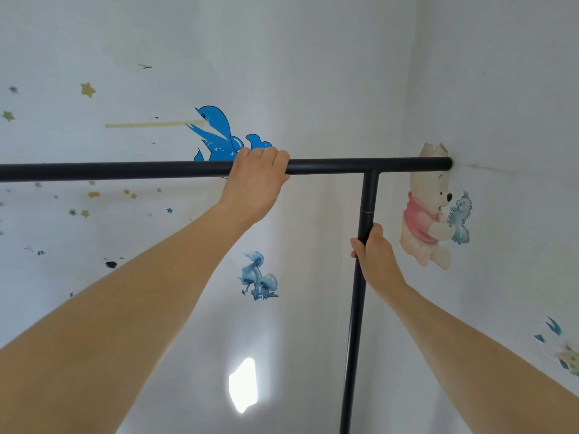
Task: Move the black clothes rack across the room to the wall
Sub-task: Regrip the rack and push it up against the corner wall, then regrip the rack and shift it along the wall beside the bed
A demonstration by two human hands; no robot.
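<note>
The black clothes rack (332, 166) fills the view: a horizontal top bar spans from the left edge to the room's corner, and one upright post drops from it on the right. My left hand (258, 180) is wrapped over the top bar near its middle. My right hand (372, 255) grips the upright post a little below the joint. The bar's right end sits at or touching the right-hand wall (517, 120). The rack's base is out of view.
A pale wall (125, 42) with stickers stands close behind the rack: a blue dolphin (216, 133), blue mushrooms (258, 277), gold stars. A bear sticker (429, 208) is at the corner. A bright patch of light (242, 385) shows low down.
</note>
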